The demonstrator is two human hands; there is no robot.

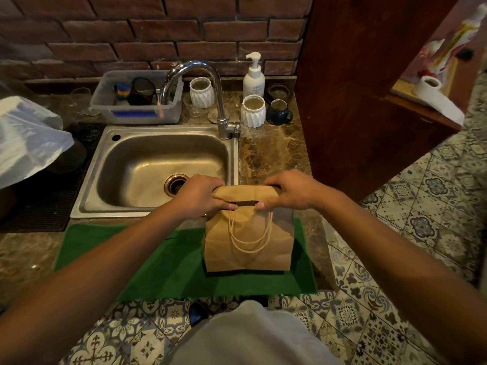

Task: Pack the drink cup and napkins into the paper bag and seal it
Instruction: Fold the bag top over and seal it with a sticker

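Paper bag (249, 248): stands upright on the green mat (163, 262), top folded over into a roll, twine handles hanging down its front.
Left hand (200, 197): grips the left end of the rolled top.
Right hand (291, 192): grips the right end.
Bench (271, 151): brown marbled stone, mat at its front edge.
Sink (158, 169): steel, just left of the bag, tap (210, 88) behind.
Behind the tap: soap pump bottle (253, 76), two white ribbed pots (253, 110), blue mug (278, 111), plastic tub (137, 98).

- Our left hand (201, 196) grips the left end of the paper bag (249, 241)'s rolled top, thumb underneath.
- Our right hand (288, 191) grips the right end of that roll likewise.
- Both our bare forearms reach forward, converging on the bag's top.
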